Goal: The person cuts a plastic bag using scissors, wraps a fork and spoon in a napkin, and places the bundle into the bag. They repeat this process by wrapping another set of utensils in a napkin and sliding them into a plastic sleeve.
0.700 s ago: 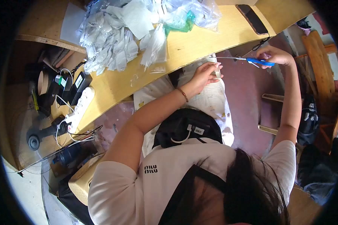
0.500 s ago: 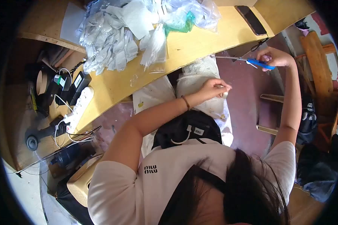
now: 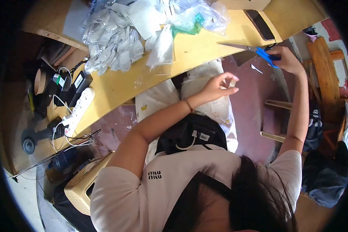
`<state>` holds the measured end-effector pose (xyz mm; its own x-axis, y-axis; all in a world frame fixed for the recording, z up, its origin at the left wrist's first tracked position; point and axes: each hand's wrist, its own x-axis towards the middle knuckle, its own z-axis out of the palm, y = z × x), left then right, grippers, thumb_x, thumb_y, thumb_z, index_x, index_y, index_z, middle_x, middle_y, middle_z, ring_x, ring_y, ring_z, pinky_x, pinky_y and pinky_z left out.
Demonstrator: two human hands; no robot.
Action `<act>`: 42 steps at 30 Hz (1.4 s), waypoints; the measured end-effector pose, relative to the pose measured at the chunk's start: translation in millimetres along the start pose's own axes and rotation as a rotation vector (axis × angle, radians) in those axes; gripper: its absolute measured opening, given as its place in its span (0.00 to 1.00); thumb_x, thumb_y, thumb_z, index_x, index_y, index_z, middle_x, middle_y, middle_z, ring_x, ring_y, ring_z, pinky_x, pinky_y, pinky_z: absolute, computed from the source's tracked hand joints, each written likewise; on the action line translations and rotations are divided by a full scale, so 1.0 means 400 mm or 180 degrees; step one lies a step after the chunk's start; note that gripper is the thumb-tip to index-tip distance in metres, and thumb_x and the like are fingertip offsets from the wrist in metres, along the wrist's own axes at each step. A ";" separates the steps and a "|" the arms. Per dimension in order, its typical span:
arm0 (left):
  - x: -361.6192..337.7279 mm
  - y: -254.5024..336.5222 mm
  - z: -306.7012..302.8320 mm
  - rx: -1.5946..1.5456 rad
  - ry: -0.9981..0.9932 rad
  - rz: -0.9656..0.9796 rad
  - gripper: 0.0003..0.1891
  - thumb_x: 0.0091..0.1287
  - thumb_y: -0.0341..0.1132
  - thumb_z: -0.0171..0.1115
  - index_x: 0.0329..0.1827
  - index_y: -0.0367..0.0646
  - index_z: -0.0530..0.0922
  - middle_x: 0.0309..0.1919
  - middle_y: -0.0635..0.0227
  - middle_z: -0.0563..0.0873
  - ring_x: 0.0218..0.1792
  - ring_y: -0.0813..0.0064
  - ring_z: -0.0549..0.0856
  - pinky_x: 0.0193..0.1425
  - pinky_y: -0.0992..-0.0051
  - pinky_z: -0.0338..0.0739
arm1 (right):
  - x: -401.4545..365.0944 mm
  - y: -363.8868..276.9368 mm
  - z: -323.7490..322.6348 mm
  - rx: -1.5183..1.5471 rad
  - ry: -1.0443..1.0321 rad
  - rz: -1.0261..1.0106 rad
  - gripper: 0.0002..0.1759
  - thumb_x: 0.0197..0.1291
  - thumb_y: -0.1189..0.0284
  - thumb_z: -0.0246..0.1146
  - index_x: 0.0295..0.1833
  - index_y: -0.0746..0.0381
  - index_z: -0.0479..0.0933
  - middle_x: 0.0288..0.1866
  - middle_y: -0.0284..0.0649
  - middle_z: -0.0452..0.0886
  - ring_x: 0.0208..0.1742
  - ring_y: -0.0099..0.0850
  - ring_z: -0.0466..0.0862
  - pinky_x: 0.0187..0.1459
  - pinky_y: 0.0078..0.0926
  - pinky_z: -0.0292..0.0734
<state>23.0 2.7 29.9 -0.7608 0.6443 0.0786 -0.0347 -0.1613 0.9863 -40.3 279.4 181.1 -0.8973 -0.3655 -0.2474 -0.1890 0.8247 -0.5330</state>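
Head view, the only one I have.
- Left hand (image 3: pixel 219 86) is raised over the lap, just on the near side of the table (image 3: pixel 197 48) edge. Thumb and fingertips are pinched together on a small pale piece (image 3: pixel 232 82); too small for me to tell what it is.
- Right hand (image 3: pixel 289 60) is out to the right, at the table's right end, fingers closed through the blue handles of the scissors (image 3: pixel 263 53). The blades point left and lie over the table edge; I cannot tell whether they are parted.
- A dark phone (image 3: pixel 261 24) lies on the table just beyond the scissors.
- A heap of clear plastic bags (image 3: pixel 120 36) sits far left on the table.
- A white power strip (image 3: pixel 79 110) is at the table's left end.
- A black bag (image 3: pixel 191 133) rests on the lap, near the left forearm.
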 end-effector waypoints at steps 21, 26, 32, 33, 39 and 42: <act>-0.001 -0.012 -0.018 -0.0610 0.1519 0.0436 0.17 0.63 0.30 0.61 0.53 0.37 0.68 0.43 0.66 0.77 0.34 0.82 0.82 0.35 0.86 0.76 | 0.167 -0.222 0.288 -0.0170 0.1320 -0.1579 0.05 0.42 0.78 0.66 0.29 0.62 0.78 0.46 0.39 0.78 0.51 0.41 0.74 0.53 0.35 0.67; 0.002 0.004 -0.037 -0.1648 0.1129 -0.1035 0.16 0.67 0.38 0.57 0.49 0.36 0.69 0.45 0.64 0.76 0.39 0.70 0.84 0.44 0.77 0.80 | 0.192 -0.213 0.293 -0.0266 0.1318 -0.1616 0.05 0.42 0.78 0.66 0.29 0.61 0.78 0.43 0.37 0.76 0.49 0.39 0.74 0.49 0.35 0.68; 0.016 -0.070 -0.032 -0.1899 0.1372 -0.0645 0.18 0.67 0.44 0.57 0.49 0.38 0.70 0.45 0.64 0.75 0.45 0.68 0.82 0.52 0.72 0.77 | 0.214 -0.190 0.334 -0.0671 0.1750 -0.1549 0.08 0.42 0.75 0.67 0.32 0.60 0.79 0.43 0.38 0.75 0.47 0.41 0.73 0.47 0.37 0.69; 0.018 -0.070 -0.034 -0.1936 0.1374 -0.0712 0.18 0.67 0.43 0.58 0.50 0.38 0.69 0.45 0.65 0.75 0.46 0.68 0.82 0.53 0.72 0.77 | 0.216 -0.198 0.336 -0.0771 0.1874 -0.1579 0.10 0.42 0.75 0.68 0.35 0.60 0.79 0.43 0.39 0.75 0.47 0.42 0.73 0.47 0.37 0.70; 0.014 -0.079 -0.069 -0.1837 0.1247 -0.1002 0.23 0.65 0.39 0.60 0.58 0.38 0.65 0.49 0.64 0.74 0.48 0.68 0.80 0.56 0.71 0.75 | 0.187 -0.202 0.340 0.0578 0.2837 -0.0741 0.18 0.50 0.75 0.65 0.48 0.64 0.73 0.40 0.39 0.77 0.40 0.33 0.77 0.40 0.27 0.71; -0.010 -0.070 -0.097 -0.1791 0.1137 -0.1166 0.26 0.64 0.36 0.61 0.63 0.39 0.62 0.55 0.61 0.72 0.50 0.69 0.80 0.57 0.70 0.74 | 0.128 -0.174 0.392 0.2948 0.2608 0.0414 0.11 0.57 0.71 0.60 0.46 0.61 0.75 0.38 0.33 0.78 0.38 0.24 0.76 0.37 0.22 0.69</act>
<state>2.0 -24.4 -3.8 -0.7972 0.4643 -0.3859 -0.5780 -0.4024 0.7099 -10.5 135.6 78.5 -0.9358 0.3475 0.0591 -0.0264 0.0981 -0.9948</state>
